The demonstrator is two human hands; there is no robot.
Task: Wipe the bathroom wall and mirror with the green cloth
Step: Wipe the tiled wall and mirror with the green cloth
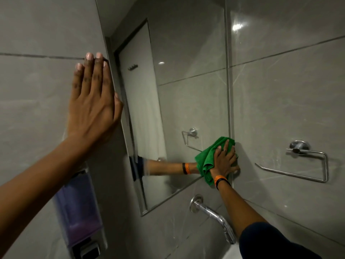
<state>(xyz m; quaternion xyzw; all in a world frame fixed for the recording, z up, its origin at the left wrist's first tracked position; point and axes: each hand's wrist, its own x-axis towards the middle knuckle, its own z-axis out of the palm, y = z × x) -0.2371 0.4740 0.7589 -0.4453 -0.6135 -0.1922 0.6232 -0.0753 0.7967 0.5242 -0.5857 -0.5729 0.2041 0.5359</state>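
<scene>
Cloth (204, 159), bunched, sat pressed under the flat, open-fingered right hand (225, 159) at the mirror's (186, 90) lower right edge against the wall (280, 90); left hand (91, 101), fingers straight, rested on wall.

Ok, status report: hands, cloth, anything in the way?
Left hand open, flat on wall tile beside mirror. Right hand open, pressing green cloth at mirror's right edge. Towel ring right of cloth; tap below.

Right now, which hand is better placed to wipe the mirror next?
Right. The right hand presses the green cloth at the right edge of the mirror; the left hand lies flat on the wall tile, holding nothing.
</scene>
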